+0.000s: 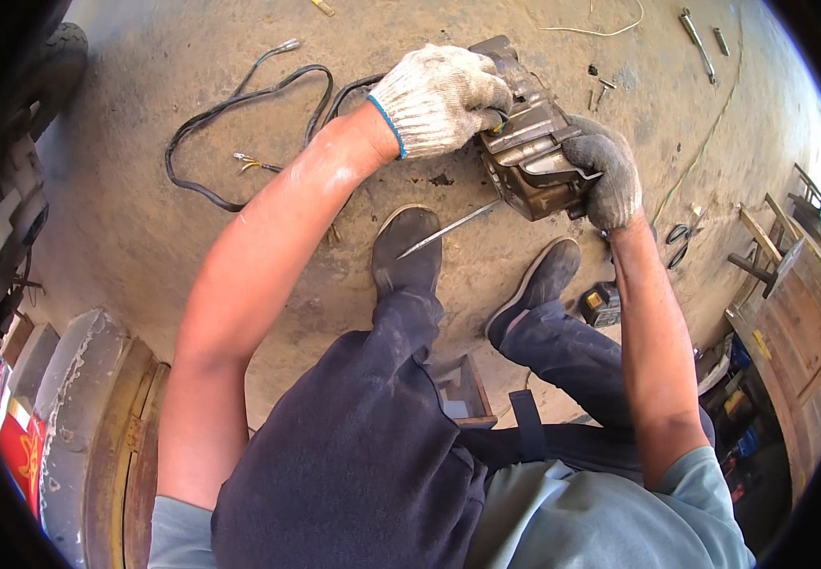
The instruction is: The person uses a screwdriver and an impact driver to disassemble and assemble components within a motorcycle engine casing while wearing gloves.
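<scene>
My left hand (439, 102), in a white knit glove with a blue cuff, is closed at the top of a dark, greasy metal engine part (535, 159); what its fingertips hold is hidden. A grey gloved right hand (605, 171), mine, grips the part's right side. A long thin metal rod (448, 229) runs from below the part to over my left shoe (407, 248). A black cable harness (202, 123) with connectors lies on the floor left of my hands.
The concrete floor (116, 228) holds bolts (600, 95), metal tools (700, 47), scissors (679, 242) and a black power-tool battery (600, 305). A wooden board (794, 370) stands at right, a tyre (55, 62) at upper left, and an open wooden box (472, 417) sits behind my legs.
</scene>
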{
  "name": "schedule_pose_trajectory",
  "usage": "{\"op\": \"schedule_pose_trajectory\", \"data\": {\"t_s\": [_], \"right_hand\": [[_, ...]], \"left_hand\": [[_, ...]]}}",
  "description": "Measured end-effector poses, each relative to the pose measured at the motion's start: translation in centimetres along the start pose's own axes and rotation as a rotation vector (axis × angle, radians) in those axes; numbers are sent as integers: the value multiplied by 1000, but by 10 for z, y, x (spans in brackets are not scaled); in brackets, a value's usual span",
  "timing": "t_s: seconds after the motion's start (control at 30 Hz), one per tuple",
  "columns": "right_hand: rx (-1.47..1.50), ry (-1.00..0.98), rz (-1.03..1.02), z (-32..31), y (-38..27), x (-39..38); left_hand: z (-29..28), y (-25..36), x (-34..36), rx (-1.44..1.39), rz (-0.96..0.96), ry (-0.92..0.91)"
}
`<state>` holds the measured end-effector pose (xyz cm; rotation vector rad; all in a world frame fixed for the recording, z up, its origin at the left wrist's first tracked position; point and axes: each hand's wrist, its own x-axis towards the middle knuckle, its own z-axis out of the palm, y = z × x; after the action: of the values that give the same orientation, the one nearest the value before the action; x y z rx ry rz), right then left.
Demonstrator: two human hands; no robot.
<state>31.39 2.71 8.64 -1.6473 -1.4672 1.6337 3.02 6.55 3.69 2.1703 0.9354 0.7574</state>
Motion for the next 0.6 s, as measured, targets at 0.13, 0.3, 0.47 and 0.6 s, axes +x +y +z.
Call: {"op": "schedule_pose_trajectory", "data": {"t_s": [0.13,0.3,0.47,0.6], "right_hand": [[-76,-8,1,-2,3,-3],[-192,-31,-100,-4,11,-1],[9,59,-12,5,-4,-5],[110,73,77,9,-9,-5]], "left_hand": [[-4,4,6,3,-31,-104],[-9,4,2,-10,-76,-150],[-14,2,4,-35,-100,-173],[-21,0,-7,-59,-109,-175]]}}
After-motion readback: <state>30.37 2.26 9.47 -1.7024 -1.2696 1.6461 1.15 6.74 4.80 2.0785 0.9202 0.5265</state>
